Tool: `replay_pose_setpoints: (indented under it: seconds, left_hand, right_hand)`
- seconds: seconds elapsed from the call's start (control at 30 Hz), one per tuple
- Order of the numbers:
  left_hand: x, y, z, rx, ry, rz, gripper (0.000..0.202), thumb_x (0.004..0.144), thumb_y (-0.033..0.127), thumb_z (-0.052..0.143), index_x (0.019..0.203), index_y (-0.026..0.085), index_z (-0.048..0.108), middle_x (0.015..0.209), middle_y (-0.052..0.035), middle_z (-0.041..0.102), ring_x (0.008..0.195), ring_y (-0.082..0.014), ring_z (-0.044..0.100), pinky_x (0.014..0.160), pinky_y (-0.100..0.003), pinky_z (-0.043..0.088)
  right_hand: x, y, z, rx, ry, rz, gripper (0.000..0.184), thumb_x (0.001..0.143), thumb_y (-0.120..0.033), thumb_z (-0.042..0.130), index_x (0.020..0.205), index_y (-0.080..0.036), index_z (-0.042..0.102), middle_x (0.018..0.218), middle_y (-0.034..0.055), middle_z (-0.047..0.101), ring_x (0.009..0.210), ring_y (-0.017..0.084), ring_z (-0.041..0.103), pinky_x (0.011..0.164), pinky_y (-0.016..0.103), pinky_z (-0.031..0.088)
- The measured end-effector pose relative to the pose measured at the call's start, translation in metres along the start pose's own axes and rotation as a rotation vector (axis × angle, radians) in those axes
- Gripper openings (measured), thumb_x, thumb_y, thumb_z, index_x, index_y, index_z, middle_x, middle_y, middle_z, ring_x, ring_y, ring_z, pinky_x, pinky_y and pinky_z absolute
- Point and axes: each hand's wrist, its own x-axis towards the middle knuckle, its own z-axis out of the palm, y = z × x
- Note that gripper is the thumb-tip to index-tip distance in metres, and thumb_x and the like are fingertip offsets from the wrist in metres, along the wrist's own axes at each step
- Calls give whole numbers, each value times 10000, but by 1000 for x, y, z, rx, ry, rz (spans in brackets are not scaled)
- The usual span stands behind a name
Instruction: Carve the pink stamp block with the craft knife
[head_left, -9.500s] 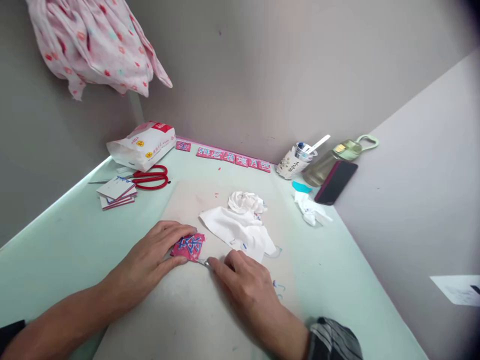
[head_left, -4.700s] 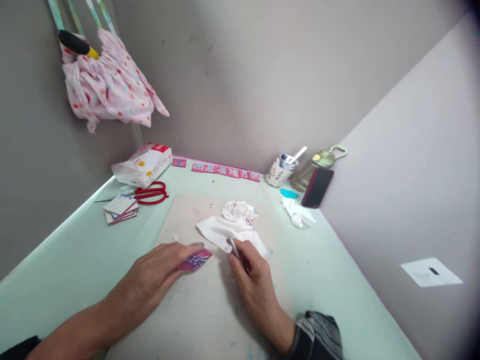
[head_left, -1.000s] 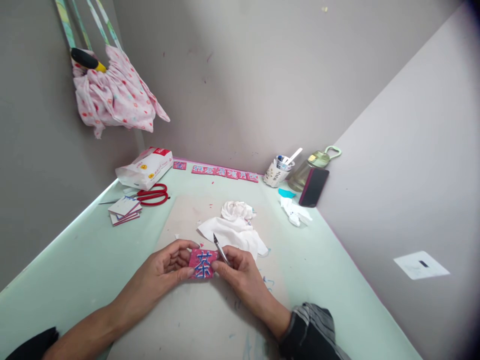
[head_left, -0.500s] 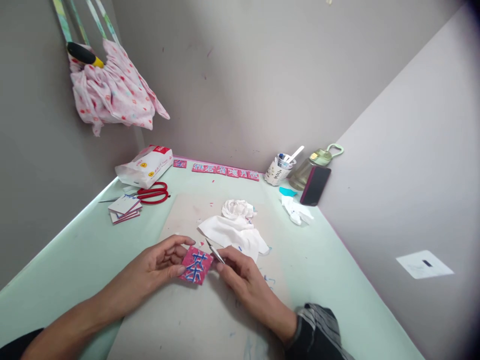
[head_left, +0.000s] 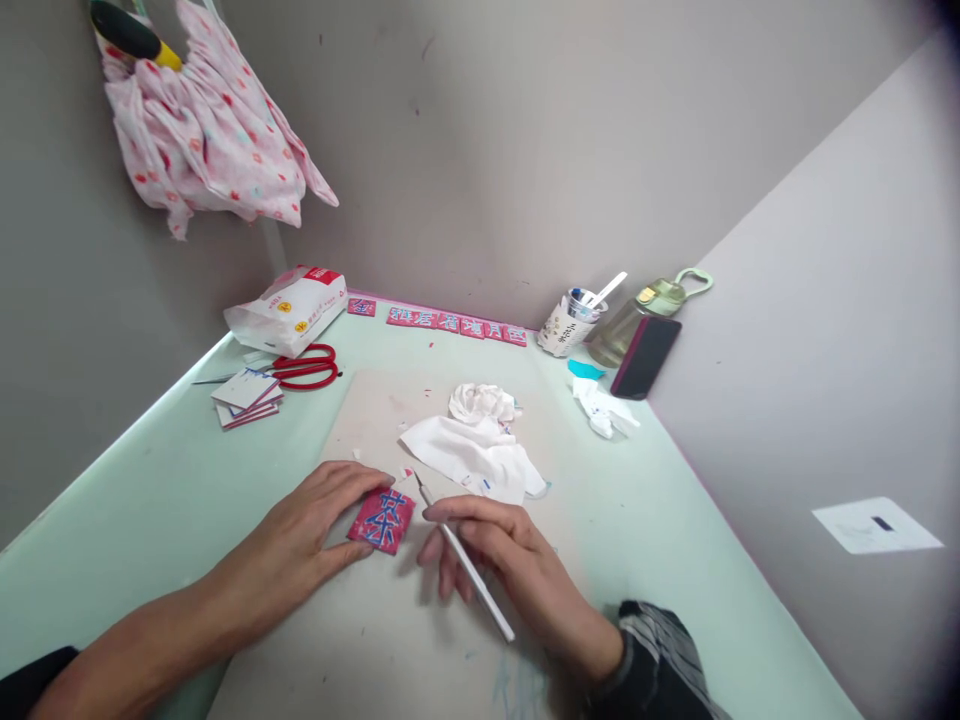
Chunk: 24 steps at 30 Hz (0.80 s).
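Note:
A small pink square tile (head_left: 382, 522) with a blue, white-edged character appears to lie on the beige board (head_left: 360, 640). My left hand (head_left: 319, 518) grips it by its left side, fingers at the top edge and thumb at the bottom. In my right hand (head_left: 517, 555) is a slim craft knife (head_left: 476, 580), pinched near the front, its blade pointing up and left just beyond the tile's upper right corner. Crumpled white tissues (head_left: 480, 450) rest on the board past both hands.
Red-handled scissors (head_left: 307, 368), a stack of white cards (head_left: 247, 392) and a tissue pack (head_left: 292, 310) stand at left. Pink character tiles (head_left: 457, 323) line the back edge. At right are a pen cup (head_left: 566, 325), a bottle (head_left: 615, 340) and a phone (head_left: 646, 358).
The tile has gone from tilted up in my left hand to lower, seemingly flat on the board. My right hand has let go of its edge and swung the knife out into a pen-like hold.

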Motion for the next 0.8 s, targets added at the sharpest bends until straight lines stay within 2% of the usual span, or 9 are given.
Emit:
replay_pose_setpoints:
  seconds: [0.1, 0.2, 0.3, 0.4, 0.57, 0.73, 0.8]
  left_hand:
    - [-1, -1, 2, -21, 13, -2, 415, 887, 330, 622, 1297, 322, 559, 1325, -46, 589, 1260, -286, 507, 1074, -444, 424]
    - [-2, -3, 3, -36, 39, -3, 422, 871, 337, 639, 1288, 331, 573, 1307, -32, 606, 1235, -287, 528, 1053, -420, 435]
    - [-2, -4, 4, -35, 37, -6, 422, 862, 348, 651, 1277, 337, 580, 1292, -11, 620, 1229, -279, 533, 1055, -398, 429]
    - [-1, -4, 4, -33, 21, -7, 422, 868, 360, 649, 1282, 343, 568, 1300, -2, 613, 1238, -275, 522, 1063, -390, 418]
    - [2, -6, 5, -14, 3, -14, 426, 883, 365, 637, 1297, 345, 539, 1302, -2, 602, 1249, -267, 504, 1068, -394, 406]
    - [1, -6, 5, -2, -11, -16, 424, 882, 366, 638, 1294, 332, 542, 1310, -10, 598, 1252, -272, 499, 1075, -398, 398]
    - [1, -5, 4, 2, -3, -11, 417, 879, 356, 640, 1286, 327, 552, 1303, -14, 604, 1247, -275, 504, 1070, -397, 403]
  right_hand:
    - [2, 3, 0, 80, 49, -33, 225, 889, -307, 653, 1084, -195, 667, 907, 69, 721, 700, 151, 648, 598, 255, 465]
    - [-1, 4, 2, -34, 177, -86, 252, 811, -353, 765, 978, -212, 640, 741, 1, 655, 612, 127, 570, 559, 240, 441]
    - [-5, 1, 5, -349, 258, -166, 170, 916, -377, 651, 915, -209, 678, 712, -1, 602, 643, 136, 542, 603, 260, 448]
    - [-8, -3, 7, -596, 252, -301, 250, 1003, -311, 506, 970, -219, 736, 835, 46, 660, 776, 173, 601, 712, 305, 478]
    - [-8, -3, 7, -662, 217, -381, 284, 1012, -242, 469, 1141, -257, 722, 981, 69, 688, 891, 197, 642, 786, 341, 506]
    - [-6, 7, 4, -731, 295, -338, 162, 952, -256, 585, 1002, -221, 735, 858, 55, 708, 762, 189, 642, 712, 324, 520]
    - [-4, 10, 2, -767, 318, -330, 170, 958, -254, 568, 1001, -212, 727, 809, 46, 699, 719, 180, 631, 690, 317, 515]
